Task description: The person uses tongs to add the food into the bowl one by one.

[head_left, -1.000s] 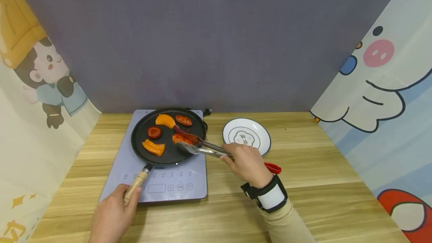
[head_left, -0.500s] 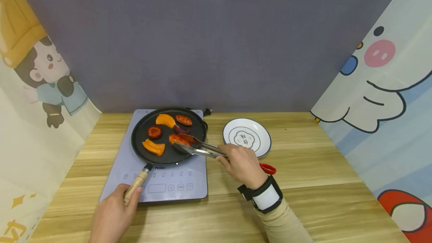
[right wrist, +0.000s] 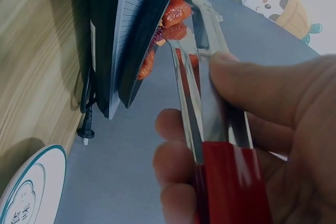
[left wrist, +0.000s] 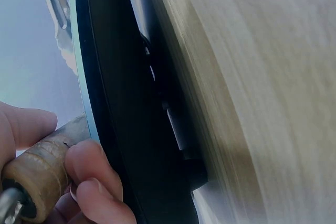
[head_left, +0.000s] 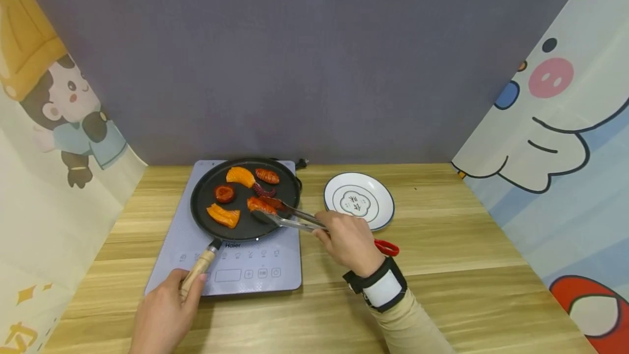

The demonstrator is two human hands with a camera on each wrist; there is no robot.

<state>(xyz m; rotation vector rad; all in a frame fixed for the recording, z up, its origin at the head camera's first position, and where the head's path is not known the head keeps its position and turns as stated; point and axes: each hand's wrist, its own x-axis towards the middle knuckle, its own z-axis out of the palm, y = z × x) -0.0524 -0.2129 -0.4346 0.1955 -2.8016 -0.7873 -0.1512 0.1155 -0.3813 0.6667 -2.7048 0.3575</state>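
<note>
My left hand (head_left: 166, 307) grips the wooden handle (head_left: 198, 272) of a flat black frying pan (head_left: 245, 223); the left wrist view shows its fingers (left wrist: 97, 182) curled round the wood. My right hand (head_left: 350, 242) holds metal tongs (right wrist: 210, 93) with red grips, thumb on one arm and fingers round the other. The tong tips are at a reddish-orange food piece (head_left: 261, 205) on the pan's right side. Around it lie two orange slices (head_left: 241, 176), a round red slice (head_left: 224, 194), a scored red sausage-like piece (head_left: 267, 175) and a dark purple tentacle-like piece (head_left: 265, 190).
The pan sits on a grey Haier induction cooker (head_left: 290, 266) at the left of the wooden table (head_left: 442, 234). A white plate (head_left: 380, 195) with a blue rim stands right of the cooker. A black plug (head_left: 302, 163) lies behind it, near the grey back panel (head_left: 314, 70).
My right hand and the tongs have shifted slightly left and toward me. The food piece at the tong tips has moved a little left, away from the purple piece. The left hand stays put.
</note>
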